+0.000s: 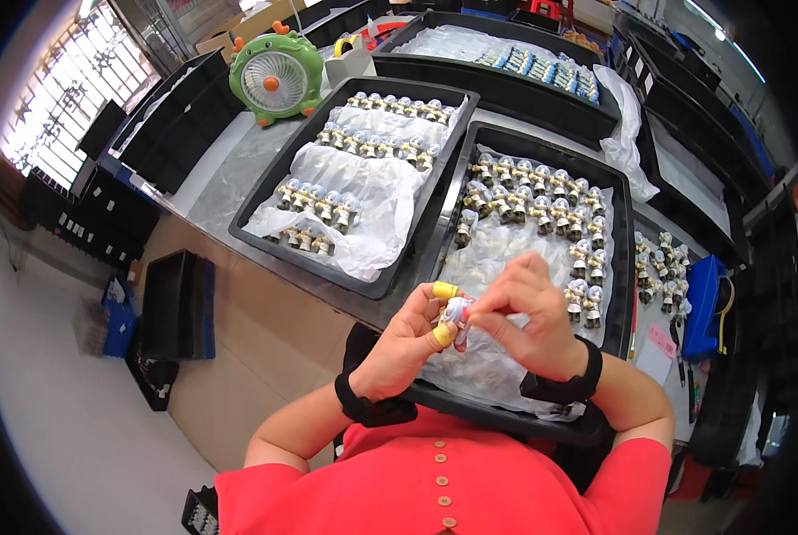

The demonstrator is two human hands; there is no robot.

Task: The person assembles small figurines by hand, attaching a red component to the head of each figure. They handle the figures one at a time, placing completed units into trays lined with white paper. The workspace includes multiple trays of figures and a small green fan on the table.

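Between the thumb and a finger of my left hand (399, 348), both wrapped in yellow finger covers, is a small figurine (457, 309) with a pale blue-and-white head. My right hand (533, 321) is closed in a pinch right against the figurine. A bit of pinkish red shows at its fingertips, too small to name. Both hands are over the near black tray (626, 209), which is lined with white plastic sheeting. Rows of similar figurines (559, 214) stand along its far and right sides.
Left of it, a second black tray (368, 287) holds more figurine rows on white sheeting. A green fan (279, 76) stands behind. At the back, a larger tray (497, 102) contains blue pieces. More figurines (662, 263) and a blue tape dispenser (707, 308) are at the right.
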